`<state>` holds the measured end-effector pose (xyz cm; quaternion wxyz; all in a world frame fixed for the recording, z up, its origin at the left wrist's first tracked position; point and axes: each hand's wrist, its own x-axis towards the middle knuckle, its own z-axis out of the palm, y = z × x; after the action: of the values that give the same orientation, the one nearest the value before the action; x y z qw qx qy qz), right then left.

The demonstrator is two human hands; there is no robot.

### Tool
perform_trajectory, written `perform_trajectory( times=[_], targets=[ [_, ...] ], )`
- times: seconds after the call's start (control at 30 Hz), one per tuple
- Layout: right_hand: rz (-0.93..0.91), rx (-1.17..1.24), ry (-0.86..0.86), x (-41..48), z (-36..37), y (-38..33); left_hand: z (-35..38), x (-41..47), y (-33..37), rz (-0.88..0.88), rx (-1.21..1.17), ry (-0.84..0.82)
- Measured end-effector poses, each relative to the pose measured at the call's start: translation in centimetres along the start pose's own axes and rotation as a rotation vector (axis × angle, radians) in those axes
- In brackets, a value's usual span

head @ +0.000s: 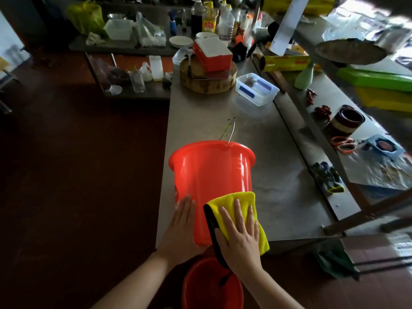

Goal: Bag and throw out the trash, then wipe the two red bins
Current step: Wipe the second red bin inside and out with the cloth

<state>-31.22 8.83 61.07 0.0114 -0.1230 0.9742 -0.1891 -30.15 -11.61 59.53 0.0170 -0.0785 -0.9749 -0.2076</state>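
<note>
A red bin [211,172] lies on its side on the steel table [274,181], its rim pointing away from me and its base at the table's near edge. My left hand [181,228] rests flat against the bin's left side, fingers straight. My right hand [239,235] presses a yellow cloth with a black edge [240,201] against the bin's wall near the base, fingers spread. A second red bin [211,286] stands on the floor below the table's edge, partly hidden by my right forearm.
On the table beyond the bin stand a clear plastic box [256,89], a round wooden chopping block [207,81] and a red-and-white box [213,54]. A lower shelf at right holds gloves [327,177], scissors [343,143] and a bowl. Dark floor lies to the left.
</note>
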Motion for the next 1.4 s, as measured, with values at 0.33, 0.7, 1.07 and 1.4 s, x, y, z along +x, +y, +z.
perform_trajectory(
  times=[0.33,0.7,1.07,1.4],
  targets=[
    [0.071,0.049,-0.072,11.8,-2.3,-2.5,-0.2,-1.5,-3.5,-0.092,-0.078,-0.069],
    [-0.050,0.040,-0.069,7.7,0.0,-4.9,-2.8,-4.1,-6.0,-0.227,-0.115,-0.081],
    [-0.092,0.012,0.019,1.3,2.1,-4.3,-3.6,-2.4,-5.5,-0.077,-0.009,-0.150],
    [-0.030,-0.010,-0.084,12.3,0.9,-9.0,-3.8,-3.1,-6.3,-0.081,0.009,-0.061]
  ],
)
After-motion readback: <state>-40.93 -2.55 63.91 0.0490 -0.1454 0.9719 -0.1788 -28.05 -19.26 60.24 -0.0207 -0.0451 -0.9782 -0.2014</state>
